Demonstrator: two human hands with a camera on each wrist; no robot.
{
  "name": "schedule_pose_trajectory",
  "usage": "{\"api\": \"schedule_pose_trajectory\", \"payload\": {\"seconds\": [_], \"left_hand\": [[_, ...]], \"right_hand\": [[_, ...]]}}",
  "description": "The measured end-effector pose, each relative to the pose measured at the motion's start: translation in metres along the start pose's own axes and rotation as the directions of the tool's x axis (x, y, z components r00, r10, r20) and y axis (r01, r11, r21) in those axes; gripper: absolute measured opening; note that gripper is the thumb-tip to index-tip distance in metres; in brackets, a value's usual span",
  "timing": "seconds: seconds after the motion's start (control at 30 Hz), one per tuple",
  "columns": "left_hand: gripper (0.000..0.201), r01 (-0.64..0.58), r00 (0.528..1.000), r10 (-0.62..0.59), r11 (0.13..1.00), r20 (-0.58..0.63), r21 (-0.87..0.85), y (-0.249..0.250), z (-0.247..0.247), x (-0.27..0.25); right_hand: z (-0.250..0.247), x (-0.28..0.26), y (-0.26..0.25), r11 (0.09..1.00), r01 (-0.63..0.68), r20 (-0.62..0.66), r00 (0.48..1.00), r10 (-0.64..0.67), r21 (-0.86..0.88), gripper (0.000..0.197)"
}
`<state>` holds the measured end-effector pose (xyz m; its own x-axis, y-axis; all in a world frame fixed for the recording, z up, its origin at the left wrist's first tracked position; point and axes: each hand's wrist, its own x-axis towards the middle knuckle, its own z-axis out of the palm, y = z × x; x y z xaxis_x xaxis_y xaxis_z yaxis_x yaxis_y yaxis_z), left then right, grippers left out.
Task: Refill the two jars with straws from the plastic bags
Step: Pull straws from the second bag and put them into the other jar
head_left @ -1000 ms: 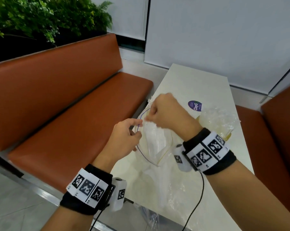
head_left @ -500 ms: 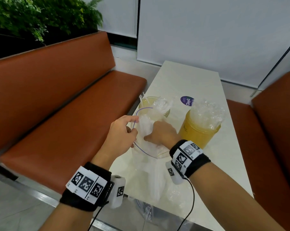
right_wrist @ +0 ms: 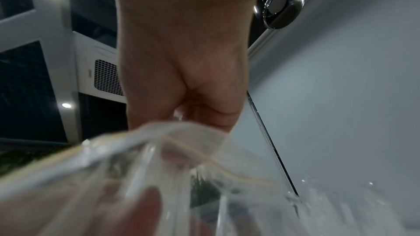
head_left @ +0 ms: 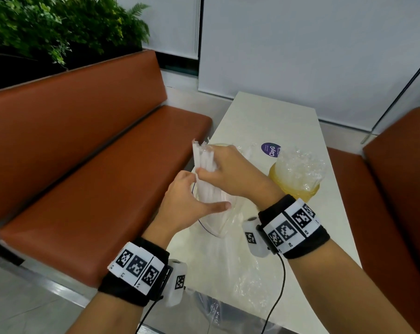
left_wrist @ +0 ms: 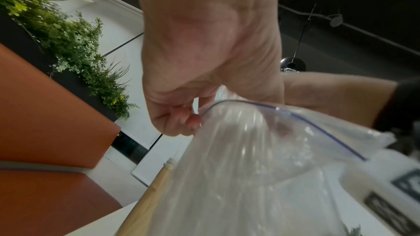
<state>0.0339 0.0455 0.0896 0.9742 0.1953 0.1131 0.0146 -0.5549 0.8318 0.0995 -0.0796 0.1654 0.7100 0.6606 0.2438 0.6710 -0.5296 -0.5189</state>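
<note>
My right hand (head_left: 218,169) grips a bundle of white wrapped straws (head_left: 204,165), lifted partly out of a clear zip bag (head_left: 216,222). My left hand (head_left: 189,201) holds that bag's mouth; in the left wrist view its fingers (left_wrist: 191,121) pinch the blue-lined rim of the bag (left_wrist: 250,150). The right wrist view shows my right hand (right_wrist: 204,114) curled above blurred plastic (right_wrist: 159,150). One glass jar (head_left: 219,145) is mostly hidden behind my right hand. To the right, an amber jar (head_left: 298,191) stands packed with wrapped straws (head_left: 298,162).
The cream table (head_left: 264,116) carries a purple sticker (head_left: 271,149) and more crumpled clear plastic (head_left: 240,273) near its front edge. Brown benches stand on the left (head_left: 95,177) and right (head_left: 402,189). Green plants (head_left: 47,27) line the left bench's back.
Half a second ago my right hand was down in the bag; it has now risen with a bundle of straws. My left hand has kept hold of the bag's rim.
</note>
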Motion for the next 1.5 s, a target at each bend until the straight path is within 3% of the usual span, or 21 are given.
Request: {"api": "schedule_pose_trajectory", "payload": {"seconds": [0.13, 0.27, 0.33, 0.4, 0.5, 0.7, 0.87, 0.93, 1.1, 1.23, 1.37, 1.5], "left_hand": [[0.044, -0.052, 0.993, 0.039, 0.992, -0.110, -0.115, 0.002, 0.010, 0.000], [0.018, -0.144, 0.976, 0.096, 0.958, -0.197, -0.249, -0.005, 0.016, 0.005], [0.021, -0.153, 0.971, 0.097, 0.956, -0.220, -0.252, -0.009, 0.018, 0.008], [0.026, -0.179, 0.967, 0.126, 0.955, -0.224, -0.236, -0.012, 0.020, 0.011], [0.027, -0.126, 0.980, 0.087, 0.969, -0.180, -0.214, -0.021, 0.020, 0.015], [0.067, 0.002, 0.996, -0.017, 0.985, -0.084, -0.170, -0.031, 0.012, 0.012], [0.054, 0.035, 0.994, -0.039, 0.999, -0.107, -0.036, -0.040, 0.002, 0.010], [0.038, 0.014, 0.994, -0.016, 1.000, -0.107, -0.012, -0.044, -0.002, 0.010], [0.035, 0.021, 0.991, -0.021, 1.000, -0.131, -0.002, -0.048, -0.014, 0.006], [0.032, -0.013, 0.991, 0.011, 1.000, -0.137, -0.016, -0.050, -0.020, 0.006], [0.030, -0.020, 0.993, 0.018, 1.000, -0.119, -0.018, -0.048, -0.023, 0.007], [0.027, -0.033, 0.993, 0.029, 0.999, -0.114, -0.031, -0.044, -0.025, 0.009]], "right_hand": [[0.008, 0.008, -0.003, 0.996, 0.039, -0.098, 0.995, -0.030, 0.084, 0.016], [0.026, 0.012, 0.002, 0.962, -0.040, -0.201, 0.975, 0.098, 0.271, 0.037], [0.034, 0.011, 0.003, 0.912, -0.105, -0.163, 0.970, 0.183, 0.397, 0.048], [0.042, 0.009, 0.004, 0.889, -0.188, -0.104, 0.962, 0.252, 0.418, 0.050], [0.057, 0.009, 0.003, 0.855, -0.243, -0.036, 0.956, 0.292, 0.459, 0.028], [0.046, 0.021, -0.019, 0.822, -0.157, -0.095, 0.964, 0.247, 0.548, 0.027], [-0.016, 0.051, -0.044, 0.795, 0.058, -0.309, 0.936, 0.166, 0.604, 0.043], [-0.048, 0.067, -0.044, 0.779, 0.164, -0.414, 0.901, 0.132, 0.605, 0.036], [-0.091, 0.101, -0.013, 0.782, 0.296, -0.602, 0.789, 0.123, 0.549, 0.020], [-0.066, 0.118, 0.034, 0.811, 0.158, -0.556, 0.799, 0.230, 0.563, 0.017], [-0.020, 0.122, 0.084, 0.828, -0.014, -0.465, 0.822, 0.329, 0.561, 0.027], [0.013, 0.118, 0.119, 0.790, -0.292, -0.288, 0.818, 0.499, 0.538, 0.045]]}}
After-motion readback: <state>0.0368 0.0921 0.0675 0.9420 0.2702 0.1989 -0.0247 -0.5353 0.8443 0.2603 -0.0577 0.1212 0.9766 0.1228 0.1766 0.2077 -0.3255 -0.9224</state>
